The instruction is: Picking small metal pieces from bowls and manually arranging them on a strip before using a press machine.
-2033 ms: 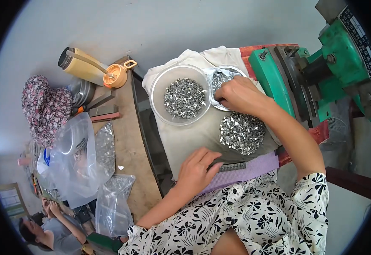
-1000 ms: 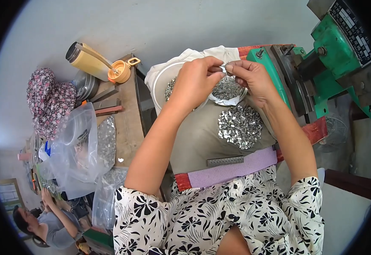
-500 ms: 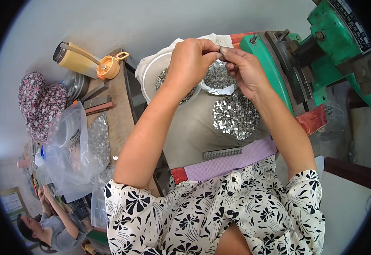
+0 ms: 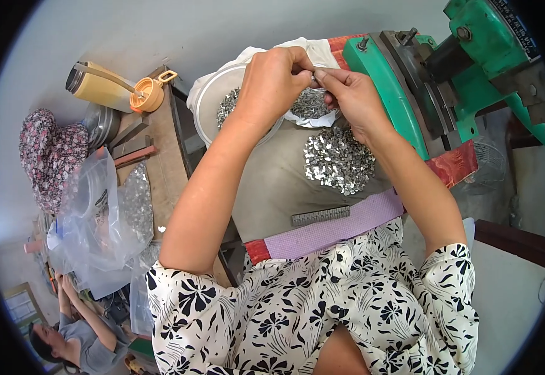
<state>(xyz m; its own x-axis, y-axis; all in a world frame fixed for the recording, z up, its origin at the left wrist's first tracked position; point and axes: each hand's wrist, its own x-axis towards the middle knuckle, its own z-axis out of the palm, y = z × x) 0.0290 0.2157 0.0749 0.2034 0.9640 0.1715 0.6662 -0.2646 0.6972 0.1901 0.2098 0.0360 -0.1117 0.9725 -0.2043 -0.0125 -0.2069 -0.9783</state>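
Note:
My left hand (image 4: 277,81) and my right hand (image 4: 354,100) meet at their fingertips above the far part of the table. Both are pinched closed round a tiny shiny metal piece (image 4: 313,77), whose shape is mostly hidden by the fingers. Under my left hand stands a round white tub (image 4: 201,115) holding small metal parts (image 4: 227,107). Below my fingertips, a white-lined container (image 4: 315,121) holds thin silvery pieces (image 4: 310,105). A heap of small flat shiny metal pieces (image 4: 340,161) lies on the cloth nearer to me, below my right wrist.
A green press (image 4: 385,94) stands at the right. A grey toothed metal block (image 4: 320,215) lies by a purple strip (image 4: 335,225) along the near edge. On the left bench are a yellow bottle (image 4: 107,89), plastic bags (image 4: 91,237) and a floral cloth (image 4: 54,156). Another person (image 4: 88,337) sits lower left.
The whole view has shifted slightly, so the scene sits a little further left. My hands remain pinched together in nearly the same place, and a bright bit now shows between the fingertips.

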